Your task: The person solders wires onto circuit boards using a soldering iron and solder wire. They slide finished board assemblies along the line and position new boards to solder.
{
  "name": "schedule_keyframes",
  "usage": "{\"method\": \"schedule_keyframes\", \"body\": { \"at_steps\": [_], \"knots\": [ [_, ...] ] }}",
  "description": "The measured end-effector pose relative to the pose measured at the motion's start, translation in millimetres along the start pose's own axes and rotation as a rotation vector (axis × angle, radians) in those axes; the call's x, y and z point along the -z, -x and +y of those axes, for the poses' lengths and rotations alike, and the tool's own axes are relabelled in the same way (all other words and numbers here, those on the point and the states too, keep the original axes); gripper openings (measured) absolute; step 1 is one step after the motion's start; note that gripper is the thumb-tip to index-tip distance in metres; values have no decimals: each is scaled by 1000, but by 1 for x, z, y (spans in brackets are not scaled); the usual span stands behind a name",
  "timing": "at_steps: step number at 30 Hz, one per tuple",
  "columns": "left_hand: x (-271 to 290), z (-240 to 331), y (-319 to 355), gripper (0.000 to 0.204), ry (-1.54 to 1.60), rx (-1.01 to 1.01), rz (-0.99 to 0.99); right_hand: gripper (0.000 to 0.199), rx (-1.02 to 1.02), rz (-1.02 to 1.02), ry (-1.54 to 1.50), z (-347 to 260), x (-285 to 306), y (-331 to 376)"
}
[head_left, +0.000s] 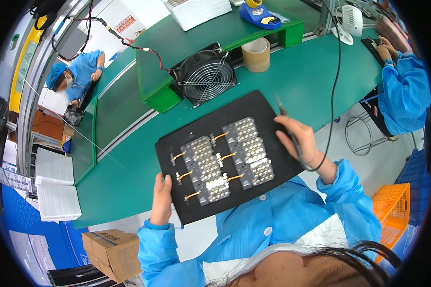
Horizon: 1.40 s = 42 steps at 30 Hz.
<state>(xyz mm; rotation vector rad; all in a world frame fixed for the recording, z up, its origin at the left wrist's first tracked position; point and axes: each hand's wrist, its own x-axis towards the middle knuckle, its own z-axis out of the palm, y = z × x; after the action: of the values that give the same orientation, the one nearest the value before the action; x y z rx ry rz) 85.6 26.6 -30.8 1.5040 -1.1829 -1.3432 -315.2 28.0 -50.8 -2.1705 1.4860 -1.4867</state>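
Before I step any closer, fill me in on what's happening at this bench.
The person's left hand holds the left edge of a black board carrying two columns of circuit boards. The right hand holds a soldering iron, pointing away and clear of the circuit boards. Beyond, a wire-guarded fan and a roll of tape stand on the green bench.

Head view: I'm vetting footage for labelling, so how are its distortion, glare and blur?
Head view: fisheye distortion bends the long green worktable, with black corners around the image; head view: white glare dots the silvery-studded grey panels on the flat black board; head view: the slim pen-shaped tool in the right hand looks smeared at its tip.
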Motion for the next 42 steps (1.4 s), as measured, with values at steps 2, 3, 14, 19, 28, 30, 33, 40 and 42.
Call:
{"method": "schedule_keyframes", "body": {
  "at_steps": [2, 3, 14, 19, 28, 30, 33, 40, 42],
  "knots": [
    [-20, 8, -6, 40, -59, -81, -39, 38, -177, -12, -60, 8, 15, 0],
    [-23, 7, -13, 40, -273, -220, -34, 39, -193, -17, -77, 14, 20, 0],
    [-31, 19, -57, 24, -766, -341, 97, 46, -259, -18, -86, 33, 18, -22],
    [-33, 24, -52, 23, -809, -275, 91, 47, -245, -18, -110, 38, 15, -27],
    [-27, 28, -55, 24, -816, -224, 62, 46, -275, -40, -67, 37, 15, -31],
    [-22, 26, -56, 28, -563, -232, 198, 46, -198, -37, 0, 32, 18, -36],
    [-15, 42, -49, 40, -163, -318, 294, 46, -111, -34, 118, 20, 27, -45],
    [-92, 79, -22, 29, -323, -428, -300, 49, -123, -392, -390, -42, 20, -67],
    [-123, 75, -18, 21, -332, -414, -523, 54, -190, -513, -571, -63, 6, -74]
  ]
}}
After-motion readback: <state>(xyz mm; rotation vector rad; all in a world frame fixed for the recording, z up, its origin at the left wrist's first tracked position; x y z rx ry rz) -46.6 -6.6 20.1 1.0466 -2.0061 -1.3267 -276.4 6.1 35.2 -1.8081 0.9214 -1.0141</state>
